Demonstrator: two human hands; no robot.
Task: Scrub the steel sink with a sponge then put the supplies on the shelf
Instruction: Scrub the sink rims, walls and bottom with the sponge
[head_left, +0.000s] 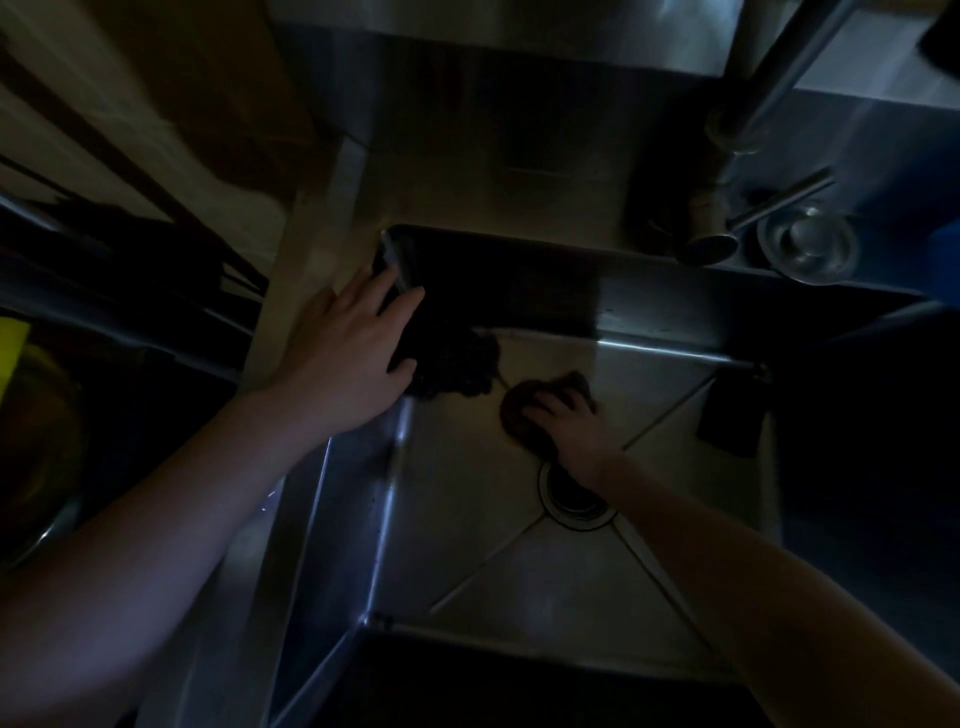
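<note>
Steel sink: brown sponge on floor, just behind drain. Right hand has fingers curled over it, pressing. Left hand spread flat on left rim. Risks: sponge may skid on slick steel; v. dim light, spots prob. missed.

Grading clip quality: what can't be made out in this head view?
Head view:
- sponge: mostly covered by right hand; colour lost in darkness.
- dark mass under left hand: too dim to identify.
- drain: partly behind right wrist.
- faucet: top cut by upper edge.
</note>
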